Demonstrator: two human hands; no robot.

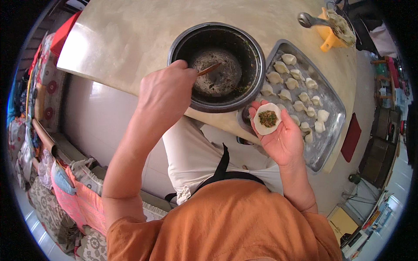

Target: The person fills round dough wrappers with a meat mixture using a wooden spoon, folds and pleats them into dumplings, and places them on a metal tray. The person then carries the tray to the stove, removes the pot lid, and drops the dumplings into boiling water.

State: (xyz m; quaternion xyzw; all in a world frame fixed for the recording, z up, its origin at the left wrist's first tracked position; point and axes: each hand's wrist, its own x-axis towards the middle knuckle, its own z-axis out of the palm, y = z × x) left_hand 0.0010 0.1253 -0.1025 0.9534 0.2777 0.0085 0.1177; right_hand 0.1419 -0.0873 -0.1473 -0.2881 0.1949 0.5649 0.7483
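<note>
My left hand (166, 94) grips a brown utensil (209, 69), perhaps a wooden spoon, whose tip hangs over a dark round pot (212, 106). Bits of filling cling to the pot's inner wall, and little lies at its bottom. Palm up, my right hand (282, 140) holds a round dumpling wrapper (267, 130) just right of the pot. A mound of green-flecked filling (267, 118) sits in the middle of the flat wrapper. Beyond that hand, several folded dumplings (291, 84) lie on a floured metal tray (321, 160).
A yellow container (326, 42) with pale, doughy-looking contents and a metal-handled utensil (308, 20) stands at the far right of the pale table (130, 36). A patterned seat with fabrics (81, 199) is at the left. A dark red object (351, 138) shows beyond the table's right edge.
</note>
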